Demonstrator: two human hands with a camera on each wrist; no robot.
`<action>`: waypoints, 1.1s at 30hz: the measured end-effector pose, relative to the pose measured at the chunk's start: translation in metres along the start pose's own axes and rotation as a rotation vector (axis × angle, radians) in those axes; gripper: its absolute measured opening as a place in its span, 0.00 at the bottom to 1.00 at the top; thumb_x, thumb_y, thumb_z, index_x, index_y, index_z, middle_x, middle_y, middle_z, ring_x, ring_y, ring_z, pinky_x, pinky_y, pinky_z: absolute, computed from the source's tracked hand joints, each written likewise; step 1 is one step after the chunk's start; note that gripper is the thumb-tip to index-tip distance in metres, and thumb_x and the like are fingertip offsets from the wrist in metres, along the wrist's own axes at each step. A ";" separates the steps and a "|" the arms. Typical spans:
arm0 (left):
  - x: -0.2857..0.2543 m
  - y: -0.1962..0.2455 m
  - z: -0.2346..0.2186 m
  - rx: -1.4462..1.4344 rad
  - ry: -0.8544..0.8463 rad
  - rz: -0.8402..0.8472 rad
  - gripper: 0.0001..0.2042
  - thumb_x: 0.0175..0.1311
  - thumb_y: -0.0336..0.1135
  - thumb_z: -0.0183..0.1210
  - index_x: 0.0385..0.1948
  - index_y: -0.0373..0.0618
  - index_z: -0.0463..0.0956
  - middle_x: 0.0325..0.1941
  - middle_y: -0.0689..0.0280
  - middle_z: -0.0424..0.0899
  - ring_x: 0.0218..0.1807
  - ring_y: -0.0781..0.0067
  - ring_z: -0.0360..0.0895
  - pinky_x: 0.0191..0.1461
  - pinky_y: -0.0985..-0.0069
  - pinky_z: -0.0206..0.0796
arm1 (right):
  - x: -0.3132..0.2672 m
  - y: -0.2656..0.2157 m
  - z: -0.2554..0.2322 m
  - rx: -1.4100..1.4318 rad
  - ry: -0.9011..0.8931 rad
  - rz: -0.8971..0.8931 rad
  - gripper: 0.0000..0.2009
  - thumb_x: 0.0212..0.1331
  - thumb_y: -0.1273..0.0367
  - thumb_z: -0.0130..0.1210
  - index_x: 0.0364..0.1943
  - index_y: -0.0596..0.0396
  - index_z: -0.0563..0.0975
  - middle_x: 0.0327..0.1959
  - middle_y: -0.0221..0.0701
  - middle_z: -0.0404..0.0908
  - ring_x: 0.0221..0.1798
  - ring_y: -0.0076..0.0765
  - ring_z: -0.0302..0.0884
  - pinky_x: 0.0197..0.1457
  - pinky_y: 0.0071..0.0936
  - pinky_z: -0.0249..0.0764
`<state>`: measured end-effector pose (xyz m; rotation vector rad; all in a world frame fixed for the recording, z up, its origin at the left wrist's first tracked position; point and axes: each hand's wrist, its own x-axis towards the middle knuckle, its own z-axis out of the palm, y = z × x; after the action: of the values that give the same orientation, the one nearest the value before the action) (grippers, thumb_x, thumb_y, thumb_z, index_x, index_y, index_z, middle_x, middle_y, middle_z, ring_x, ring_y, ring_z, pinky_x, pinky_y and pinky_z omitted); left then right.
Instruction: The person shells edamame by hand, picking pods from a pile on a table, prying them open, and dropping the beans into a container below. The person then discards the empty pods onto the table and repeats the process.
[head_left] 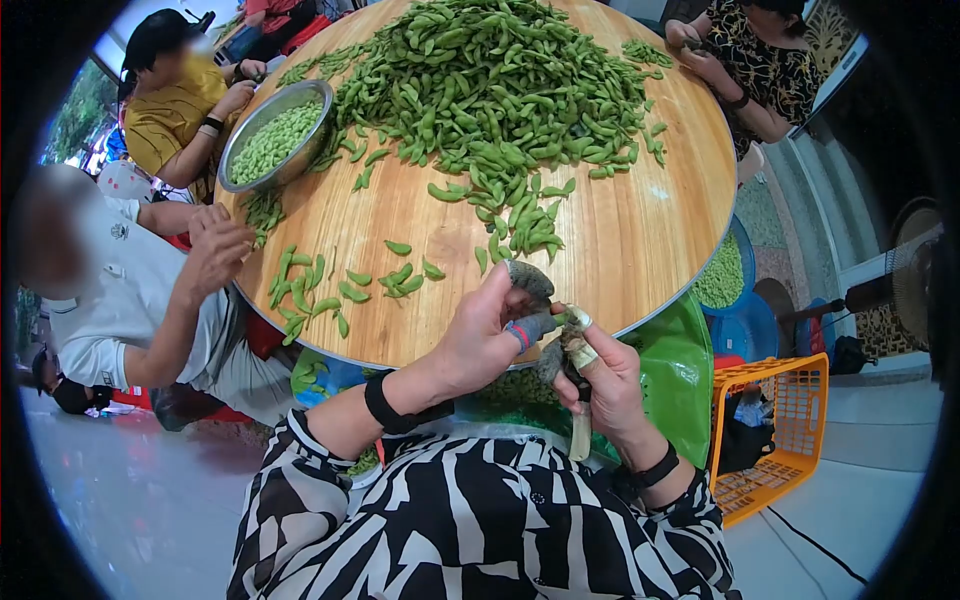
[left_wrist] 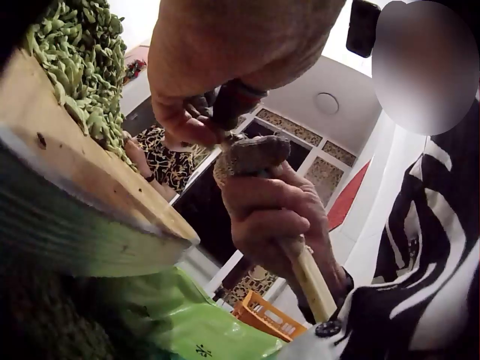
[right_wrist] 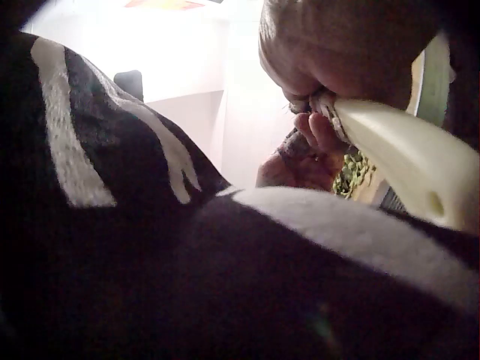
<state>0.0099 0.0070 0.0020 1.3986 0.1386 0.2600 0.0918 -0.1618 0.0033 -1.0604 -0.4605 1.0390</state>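
My left hand (head_left: 475, 335), with dark grey covers on thumb and finger, meets my right hand (head_left: 610, 385) just off the table's near edge. A small greenish bit shows where the fingertips come together; I cannot tell whether the left fingers pinch it. My right fingers curl round a tool with a pale, tapering handle (left_wrist: 311, 281) that sticks out below the fist. Near its end the handle (right_wrist: 412, 150) has a small hole. The tool's working end is hidden among the fingers. Pale wraps and dark covers sit on the right fingers. Loose green soybean pods (head_left: 400, 280) lie beyond my left hand.
A big heap of soybean pods (head_left: 500, 80) covers the far part of the round wooden table (head_left: 660, 220). At left stands a metal bowl (head_left: 232, 182) of shelled beans. Other people sit around. An orange crate (head_left: 770, 430), blue basins (head_left: 750, 335) and green plastic (head_left: 675, 370) are at right.
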 end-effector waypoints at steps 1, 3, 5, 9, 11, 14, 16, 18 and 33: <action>-0.001 0.000 -0.001 -0.002 -0.001 -0.001 0.16 0.62 0.20 0.54 0.51 0.39 0.62 0.46 0.62 0.76 0.53 0.71 0.76 0.57 0.73 0.68 | 0.000 -0.001 0.001 0.000 0.002 0.001 0.21 0.70 0.65 0.43 0.64 0.58 0.63 0.19 0.26 0.67 0.15 0.17 0.60 0.18 0.13 0.58; -0.003 -0.001 -0.002 0.055 -0.009 0.032 0.16 0.62 0.20 0.54 0.50 0.39 0.62 0.48 0.62 0.75 0.53 0.71 0.76 0.58 0.72 0.68 | 0.001 -0.003 0.002 -0.037 0.045 0.029 0.19 0.69 0.68 0.44 0.62 0.59 0.66 0.23 0.26 0.69 0.17 0.16 0.61 0.18 0.13 0.58; -0.001 0.000 -0.002 0.050 0.000 0.027 0.16 0.61 0.19 0.55 0.50 0.39 0.63 0.46 0.62 0.76 0.52 0.71 0.76 0.56 0.73 0.69 | 0.003 -0.003 -0.002 -0.081 0.039 0.019 0.19 0.69 0.71 0.43 0.62 0.60 0.66 0.26 0.25 0.70 0.18 0.15 0.61 0.18 0.13 0.57; 0.004 0.007 -0.003 -0.229 0.032 -0.147 0.16 0.58 0.18 0.56 0.48 0.39 0.66 0.41 0.61 0.79 0.41 0.73 0.79 0.43 0.77 0.73 | 0.003 0.000 -0.006 -0.032 -0.017 -0.014 0.18 0.68 0.73 0.42 0.61 0.61 0.67 0.29 0.27 0.72 0.17 0.14 0.60 0.18 0.14 0.56; 0.004 0.008 -0.003 -0.316 0.011 -0.169 0.16 0.58 0.19 0.57 0.47 0.39 0.66 0.40 0.61 0.80 0.37 0.74 0.79 0.38 0.78 0.72 | 0.002 -0.004 -0.005 0.036 -0.035 0.011 0.18 0.69 0.73 0.42 0.61 0.60 0.68 0.29 0.28 0.73 0.17 0.14 0.60 0.18 0.14 0.57; 0.006 0.011 0.000 -0.462 -0.024 -0.216 0.16 0.57 0.21 0.59 0.46 0.40 0.67 0.38 0.61 0.81 0.30 0.76 0.77 0.30 0.81 0.69 | 0.001 -0.009 -0.009 0.197 -0.079 0.065 0.18 0.69 0.72 0.43 0.61 0.60 0.68 0.31 0.31 0.75 0.16 0.15 0.59 0.18 0.14 0.57; 0.007 0.011 0.003 -0.520 -0.043 -0.236 0.16 0.57 0.22 0.60 0.46 0.40 0.67 0.38 0.61 0.81 0.27 0.77 0.76 0.28 0.81 0.67 | 0.000 -0.009 -0.010 0.286 -0.106 0.090 0.18 0.69 0.71 0.44 0.61 0.60 0.68 0.33 0.33 0.76 0.16 0.16 0.59 0.18 0.14 0.57; 0.008 0.010 0.004 -0.620 -0.063 -0.328 0.15 0.58 0.23 0.60 0.46 0.41 0.67 0.36 0.63 0.80 0.27 0.78 0.76 0.27 0.82 0.65 | -0.001 -0.007 -0.011 0.410 -0.133 0.078 0.18 0.67 0.73 0.44 0.60 0.60 0.69 0.39 0.37 0.79 0.16 0.16 0.60 0.18 0.14 0.58; 0.004 -0.019 0.027 -0.141 -0.005 -0.147 0.12 0.62 0.21 0.54 0.47 0.41 0.67 0.39 0.67 0.78 0.41 0.81 0.74 0.44 0.81 0.67 | -0.008 0.006 -0.029 -0.527 0.167 -0.191 0.16 0.55 0.77 0.56 0.50 0.62 0.75 0.33 0.34 0.81 0.34 0.22 0.76 0.39 0.20 0.72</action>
<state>0.0221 -0.0201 -0.0117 1.2421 0.2140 0.1420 0.1063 -0.1825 -0.0137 -1.5233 -0.7062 0.6625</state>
